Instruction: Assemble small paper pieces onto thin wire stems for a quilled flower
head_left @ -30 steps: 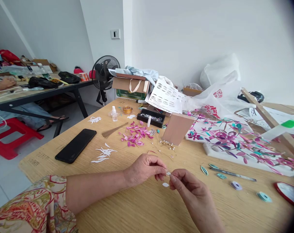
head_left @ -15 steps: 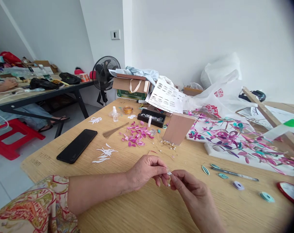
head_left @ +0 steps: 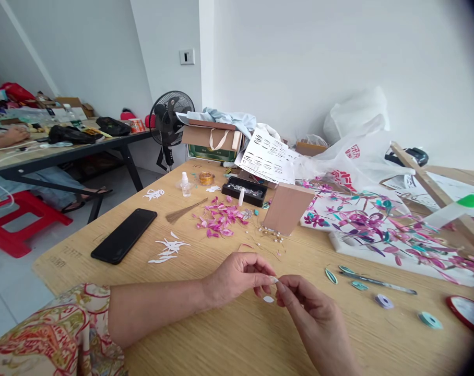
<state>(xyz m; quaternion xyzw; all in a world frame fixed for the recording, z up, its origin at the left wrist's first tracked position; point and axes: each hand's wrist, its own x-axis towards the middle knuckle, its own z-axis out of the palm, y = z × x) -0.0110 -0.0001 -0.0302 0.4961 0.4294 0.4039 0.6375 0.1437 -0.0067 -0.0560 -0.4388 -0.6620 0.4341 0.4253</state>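
Note:
My left hand (head_left: 237, 279) and my right hand (head_left: 313, 308) meet over the front of the table, fingertips pinched together. A tiny white piece (head_left: 273, 280), mostly covered by the fingers, is held between them; its kind is unclear. Just below the fingertips shows a white oval piece (head_left: 268, 299); whether it lies on the table or hangs from the held piece I cannot tell. Left of my hands lies a pile of slim white leaf-shaped cutouts (head_left: 168, 248). Pink petals (head_left: 219, 216) are heaped beyond, near some pearl-tipped wires (head_left: 275, 236).
A black phone (head_left: 124, 236) lies at left. Behind stand a spray bottle (head_left: 186, 184), a black tray (head_left: 252, 196) and a wooden block (head_left: 287, 209). At right are pink flower sprays (head_left: 366, 219), a pen (head_left: 381, 282) and ribbon rolls (head_left: 430, 319). A person sits at another table (head_left: 64, 148).
My fingertips have shifted slightly and come closer together. The white oval below them now shows its flat face, where only a small white corner showed before.

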